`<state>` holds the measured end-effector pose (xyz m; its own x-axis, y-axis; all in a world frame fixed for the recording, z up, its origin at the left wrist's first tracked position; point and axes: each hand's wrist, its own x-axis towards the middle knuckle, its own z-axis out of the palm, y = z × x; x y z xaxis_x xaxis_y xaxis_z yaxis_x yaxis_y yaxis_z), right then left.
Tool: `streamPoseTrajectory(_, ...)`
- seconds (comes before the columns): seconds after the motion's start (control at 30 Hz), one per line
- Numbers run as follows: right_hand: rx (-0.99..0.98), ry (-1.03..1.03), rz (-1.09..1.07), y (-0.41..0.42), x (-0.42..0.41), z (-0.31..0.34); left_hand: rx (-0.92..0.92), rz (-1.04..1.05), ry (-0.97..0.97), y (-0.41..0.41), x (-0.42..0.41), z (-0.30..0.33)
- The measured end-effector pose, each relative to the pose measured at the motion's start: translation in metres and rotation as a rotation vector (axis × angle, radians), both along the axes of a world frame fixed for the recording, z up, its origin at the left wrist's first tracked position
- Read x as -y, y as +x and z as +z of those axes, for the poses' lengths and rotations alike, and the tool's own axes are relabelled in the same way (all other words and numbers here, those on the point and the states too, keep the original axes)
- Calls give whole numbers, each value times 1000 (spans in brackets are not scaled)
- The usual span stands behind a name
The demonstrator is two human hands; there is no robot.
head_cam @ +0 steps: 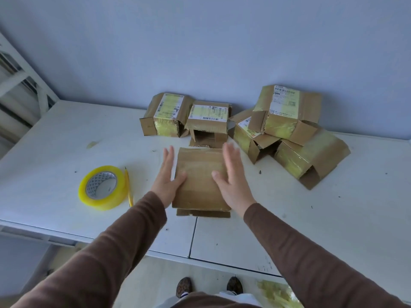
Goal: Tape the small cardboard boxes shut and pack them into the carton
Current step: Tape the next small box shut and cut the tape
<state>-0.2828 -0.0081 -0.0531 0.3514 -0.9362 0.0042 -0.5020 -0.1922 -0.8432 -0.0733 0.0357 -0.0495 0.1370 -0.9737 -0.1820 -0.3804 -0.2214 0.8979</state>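
wall [200, 41]: plain pale blue | table [55, 141]: white | shelving [20, 85]: white, left | floor [160, 278]: light

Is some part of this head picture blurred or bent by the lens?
Head view: the right hand has motion-blurred fingertips; the left hand and plain brown cardboard box look sharper; the white table's edges curve from wide-angle distortion.

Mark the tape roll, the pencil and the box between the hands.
tape roll [101, 188]: head view, on its yellow outer band.
pencil [129, 189]: head view, mid-shaft.
box [200, 181]: head view, on its top face.
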Motion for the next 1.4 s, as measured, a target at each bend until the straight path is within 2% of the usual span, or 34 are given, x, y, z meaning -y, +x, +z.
streamPoseTrajectory(0.07,359,406,-187,-4,-9,0,-363,149,147,5,-4,-5)
streamPoseTrajectory(0.13,508,628,-225,-2,-18,-6,-578,234,250,-4,-13,-9)
streamPoseTrajectory(0.2,543,644,-231,3,-22,-11,-670,322,288,-21,-19,-5)
streamPoseTrajectory(0.3,576,610,-256,8,-22,-13,-698,417,247,-31,-17,-5)
streamPoseTrajectory(0.37,573,598,-261,8,-21,-13,-693,424,254,-29,-17,-6)
streamPoseTrajectory(0.47,601,612,-260,6,-23,-10,-623,300,268,-22,-18,-2)
streamPoseTrajectory(0.6,924,631,-399,-7,-20,12,-380,42,48,-5,-5,6)
streamPoseTrajectory(0.7,1085,553,-507,-22,-17,27,-164,123,-88,-5,18,13)
streamPoseTrajectory(0.77,1076,512,-540,-20,-22,35,-172,181,-40,-15,26,17)
streamPoseTrajectory(0.9,919,475,-529,-7,-41,32,-712,202,136,-51,17,21)
streamPoseTrajectory(0.97,851,485,-439,-3,-46,33,-798,188,170,-63,12,22)
streamPoseTrajectory(1.1,715,514,-320,-9,-33,38,-725,105,155,-80,16,24)
streamPoseTrajectory(1.27,427,617,-333,-19,-9,30,-379,107,207,-100,37,21)
streamPoseTrajectory(1.4,342,623,-327,-27,-5,34,-297,136,199,-105,37,13)
